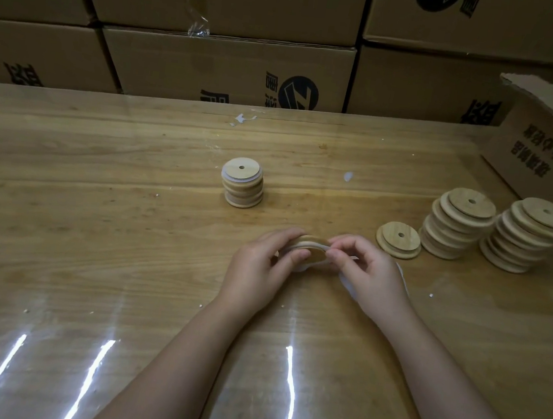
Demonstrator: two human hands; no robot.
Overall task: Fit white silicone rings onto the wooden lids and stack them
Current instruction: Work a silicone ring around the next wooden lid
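My left hand (261,266) grips a round wooden lid (312,246) just above the table, tilted on edge. My right hand (364,271) pinches a white silicone ring (321,246) against the lid's right rim; part of the ring hangs below the lid. More white rings (403,279) peek out from under my right hand. A short stack of finished lids (243,183), with white rings showing between them, stands beyond my hands. At the right lie a single bare lid (398,239) and two leaning stacks of bare lids (458,223), (529,234).
The wooden table (94,223) is covered with a glossy clear sheet. A wall of cardboard boxes (229,69) runs along its far edge. An open cardboard box (547,150) sits at the far right corner. Small white scraps (242,119) lie on the table.
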